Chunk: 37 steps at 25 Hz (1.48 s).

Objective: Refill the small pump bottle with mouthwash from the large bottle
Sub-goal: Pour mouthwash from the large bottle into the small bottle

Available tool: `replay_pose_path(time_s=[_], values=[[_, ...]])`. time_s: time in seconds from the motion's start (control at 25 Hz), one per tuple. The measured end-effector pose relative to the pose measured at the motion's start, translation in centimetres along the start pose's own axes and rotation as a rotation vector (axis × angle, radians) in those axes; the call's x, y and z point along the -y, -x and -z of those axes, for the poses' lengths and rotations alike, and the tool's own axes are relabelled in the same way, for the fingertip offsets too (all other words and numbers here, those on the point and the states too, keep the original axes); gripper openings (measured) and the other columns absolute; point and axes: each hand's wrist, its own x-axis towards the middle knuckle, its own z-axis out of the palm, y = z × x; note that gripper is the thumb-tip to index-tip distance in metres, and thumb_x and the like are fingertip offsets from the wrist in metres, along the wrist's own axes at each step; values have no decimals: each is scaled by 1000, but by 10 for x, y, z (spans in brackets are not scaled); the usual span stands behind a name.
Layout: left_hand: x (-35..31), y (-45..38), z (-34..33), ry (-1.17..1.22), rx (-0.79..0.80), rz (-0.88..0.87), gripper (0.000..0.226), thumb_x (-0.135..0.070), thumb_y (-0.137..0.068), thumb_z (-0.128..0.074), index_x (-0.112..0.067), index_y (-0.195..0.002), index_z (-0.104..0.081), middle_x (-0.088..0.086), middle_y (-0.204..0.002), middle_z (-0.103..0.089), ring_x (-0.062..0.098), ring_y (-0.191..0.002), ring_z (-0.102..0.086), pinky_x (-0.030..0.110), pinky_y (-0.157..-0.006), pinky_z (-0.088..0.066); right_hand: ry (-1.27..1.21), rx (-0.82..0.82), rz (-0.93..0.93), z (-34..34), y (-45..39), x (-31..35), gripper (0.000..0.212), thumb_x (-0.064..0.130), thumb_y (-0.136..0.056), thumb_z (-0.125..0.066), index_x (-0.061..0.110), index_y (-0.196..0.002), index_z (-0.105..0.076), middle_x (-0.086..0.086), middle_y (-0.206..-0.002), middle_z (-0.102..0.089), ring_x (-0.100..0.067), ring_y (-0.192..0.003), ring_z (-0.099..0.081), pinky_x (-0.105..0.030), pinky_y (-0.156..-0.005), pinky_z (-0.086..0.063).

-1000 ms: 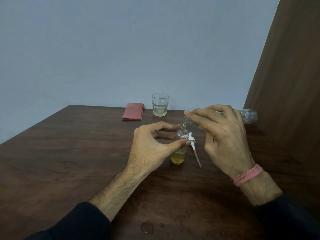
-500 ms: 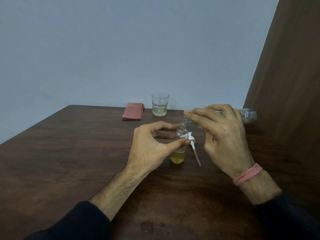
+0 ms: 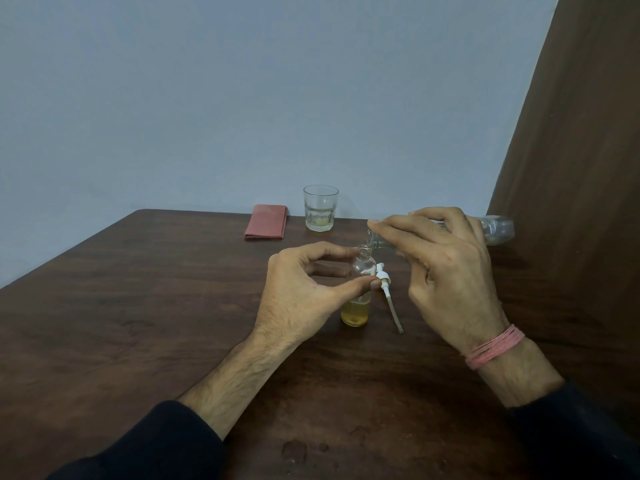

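Head view: large clear plastic bottle (image 3: 495, 230) tipped over small clear glass bottle (image 3: 358, 296) on dark wood table (image 3: 138, 306).

L hand (image 3: 304, 292) pinches the small bottle btwn thumb and fingertips (image 3: 349, 251) at its upper half; bottle stands upright near table centre, yellow liquid in roughly its bottom third, neck open. R hand (image 3: 446, 271) is wrapped around the large bottle, held almost horizontal, mouth at left just above the small bottle's neck, base pointing far right; pink thread band (image 3: 495, 348) on R wrist. White pump head w/ dip tube (image 3: 388, 292) lies on table just right of small bottle. Far side: clear glass tumbler (image 3: 321, 207) w/ a little pale liquid, folded pink cloth (image 3: 266, 226) left of it. Few wet spots (image 3: 294, 450) on near edge.
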Motion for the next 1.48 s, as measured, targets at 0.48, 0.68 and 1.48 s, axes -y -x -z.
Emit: replay_pose_path(time_s=[0.48, 0.68, 1.48], values=[[1, 0, 0, -7, -4, 12, 44, -42, -69, -108, -34, -108, -89, -18, -101, -89, -3, -92, -85, 32, -87, -73, -5, 0, -2, 0, 0, 0, 74, -11, -80, -76, 28, -142, -71, 14, -134, -73, -27, -121, -60, -42, -101, -39], [1, 0, 0, -4, 0, 14, 46, -42, -68, -108, -32, -109, -89, -17, -102, -89, -4, -92, -85, 32, -88, -73, 0, -2, 0, 0, 0, 1, 75, -12, -79, -76, 27, -142, -71, 13, -134, -74, -28, -120, -59, -43, -100, -39], [2, 0, 1, -18, 3, 11, 44, -42, -69, -108, -37, -108, -88, -19, -103, -89, -3, -93, -85, 35, -88, -73, 4, -5, 3, 1, -1, 2, 74, -12, -77, -77, 26, -141, -72, 11, -132, -75, -30, -119, -61, -46, -99, -42]])
